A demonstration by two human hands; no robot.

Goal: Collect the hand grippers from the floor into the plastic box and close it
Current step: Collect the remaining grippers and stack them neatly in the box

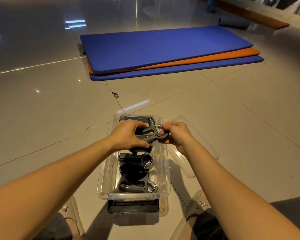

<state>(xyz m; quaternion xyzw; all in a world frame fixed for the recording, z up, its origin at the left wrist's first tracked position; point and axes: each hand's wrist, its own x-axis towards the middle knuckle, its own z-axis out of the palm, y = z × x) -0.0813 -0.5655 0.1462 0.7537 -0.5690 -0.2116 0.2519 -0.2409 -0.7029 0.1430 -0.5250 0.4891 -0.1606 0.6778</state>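
Black plastic fills both grips: left hand [128, 134] fingers close over the handles, right hand [176, 134] fingers pinch the spring end of one hand gripper [152, 134]. Its long axis runs crosswise, just above the far end of the clear plastic box [102, 179], over other grippers [137, 174]; the lid [197, 141] lies right.

Clear plastic box [104, 179], lower centre, open, holding black hand grippers [135, 172]; another gripper [152, 134] above its far end; lid [203, 141] right.
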